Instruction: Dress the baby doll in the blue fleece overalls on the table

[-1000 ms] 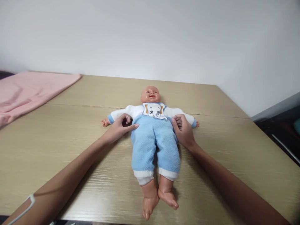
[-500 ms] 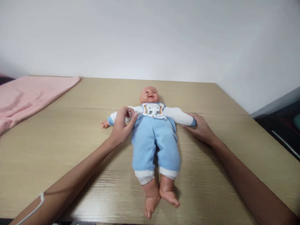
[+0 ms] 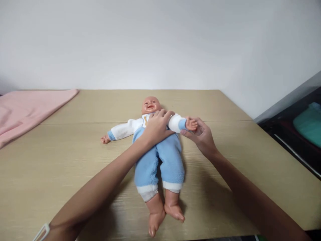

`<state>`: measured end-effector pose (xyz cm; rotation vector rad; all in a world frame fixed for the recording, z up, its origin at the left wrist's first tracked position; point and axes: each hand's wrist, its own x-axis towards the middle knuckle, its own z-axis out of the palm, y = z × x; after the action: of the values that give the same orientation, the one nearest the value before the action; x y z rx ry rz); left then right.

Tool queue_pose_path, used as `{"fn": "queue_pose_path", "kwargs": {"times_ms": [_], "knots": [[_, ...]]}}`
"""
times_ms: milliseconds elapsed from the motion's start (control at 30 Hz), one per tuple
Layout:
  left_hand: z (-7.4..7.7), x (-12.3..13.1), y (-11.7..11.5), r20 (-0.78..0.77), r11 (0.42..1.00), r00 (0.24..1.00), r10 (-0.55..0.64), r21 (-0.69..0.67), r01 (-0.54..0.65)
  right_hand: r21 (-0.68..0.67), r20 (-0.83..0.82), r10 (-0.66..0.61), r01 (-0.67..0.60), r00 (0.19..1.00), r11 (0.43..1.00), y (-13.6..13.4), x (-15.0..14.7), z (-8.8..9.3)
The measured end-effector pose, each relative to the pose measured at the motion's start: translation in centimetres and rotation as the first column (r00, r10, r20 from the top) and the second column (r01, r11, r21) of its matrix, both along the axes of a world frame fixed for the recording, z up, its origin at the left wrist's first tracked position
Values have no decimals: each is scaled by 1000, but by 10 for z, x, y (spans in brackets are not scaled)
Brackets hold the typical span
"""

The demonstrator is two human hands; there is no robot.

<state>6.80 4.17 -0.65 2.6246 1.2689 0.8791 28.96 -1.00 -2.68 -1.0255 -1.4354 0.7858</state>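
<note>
A pink cloth (image 3: 35,110) lies softly creased at the far left corner of a wood-grain bench (image 3: 70,164), a pale wall (image 3: 160,43) behind. A white loop (image 3: 42,232) shows on the person's left arm by the near edge. Midway along the bench, a baby doll (image 3: 170,164) in blue and white lies on its back, head (image 3: 151,104) toward the far edge, bare feet (image 3: 156,221) toward the near one, one sleeve (image 3: 122,129) stretched out cloth-side. The left hand (image 3: 157,125) spreads over the doll's chest, partly covering its bib (image 3: 144,117); whether its grip is closed on the other sleeve (image 3: 177,123) or just resting, one cannot tell. Beside it, the right hand (image 3: 204,139) has its grip around the end of the doll's arm, thumb near the blue cuff (image 3: 182,124). Past the bench's right edge, a teal item (image 3: 309,124) sits against something dark (image 3: 281,134).
</note>
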Motion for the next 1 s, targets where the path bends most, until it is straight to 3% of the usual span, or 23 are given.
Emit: {"fn": "queue_pose_path", "kwargs": {"times_ms": [100,167,267,367,433,700,1000], "knots": [[-3,-4,3,115,1000,993,0,-10,1,5,-60,90,-90,994,996,-6,-1,-4],[-7,-11,3,256,1000,967,3,-22,3,-6,-53,85,-85,995,996,-6,0,-13],[-13,-21,3,495,997,868,24,-77,16,-119,-5,72,-72,997,990,-3,-2,-32],[-18,-31,3,649,982,752,114,-190,15,-244,4,217,-210,976,947,1,-12,-47],[-19,-36,2,713,966,678,182,-260,15,-240,-36,306,-305,951,922,2,-21,-51],[-17,-56,-2,863,957,439,248,-290,29,-218,-212,338,-382,917,898,-2,-55,-38],[-34,-83,2,942,951,163,294,-305,49,-123,-147,389,-407,910,905,0,-99,-14]]}}
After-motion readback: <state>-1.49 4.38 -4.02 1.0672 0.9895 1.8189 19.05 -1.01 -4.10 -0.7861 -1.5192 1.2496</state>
